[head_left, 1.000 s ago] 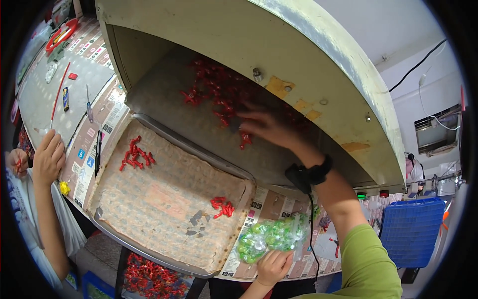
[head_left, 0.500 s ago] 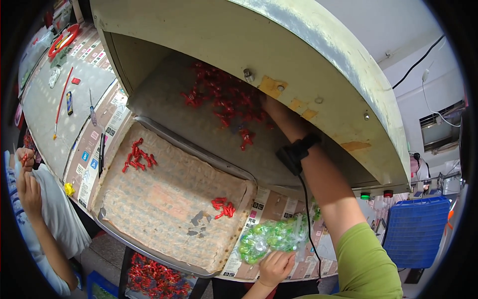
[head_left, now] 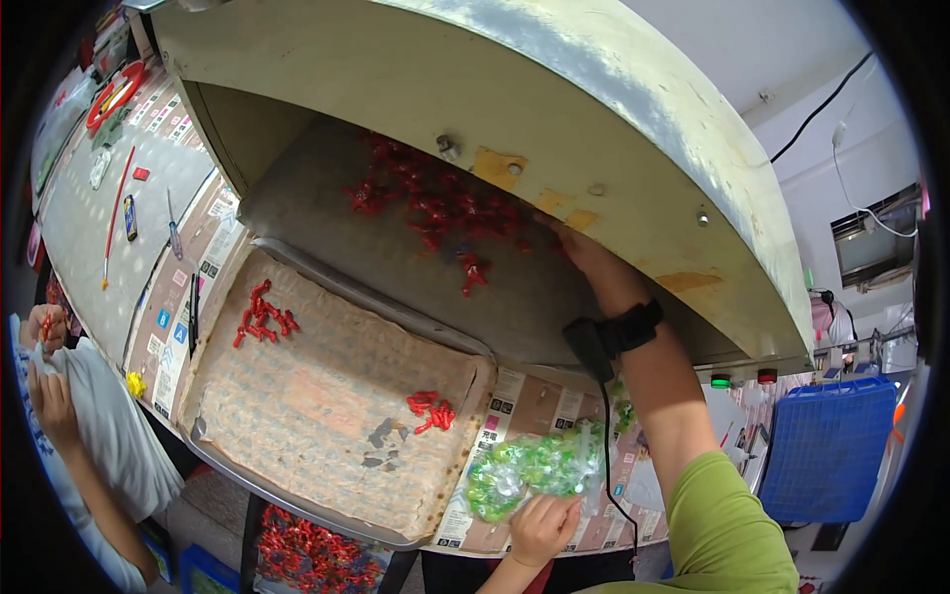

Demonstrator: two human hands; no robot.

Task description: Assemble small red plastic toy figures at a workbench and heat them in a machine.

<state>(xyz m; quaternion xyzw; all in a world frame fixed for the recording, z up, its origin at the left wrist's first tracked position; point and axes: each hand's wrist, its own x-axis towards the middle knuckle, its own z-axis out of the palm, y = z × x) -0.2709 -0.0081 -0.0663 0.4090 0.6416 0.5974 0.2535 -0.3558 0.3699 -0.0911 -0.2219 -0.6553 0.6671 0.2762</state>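
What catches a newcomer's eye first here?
The big cream hood arching across the top, with red pieces scattered inside and the right hand under it. Below, a wide tray holds two small red clusters; right of it lies a green-filled bag.

On my view, the right arm [head_left: 673,386] stretches forward and slants inward; its right hand [head_left: 582,249] is partly hidden, fingertips lost in shadow. Down low I see the left hand [head_left: 544,528], fingers curled, its short-showing forearm [head_left: 510,576] angling up.
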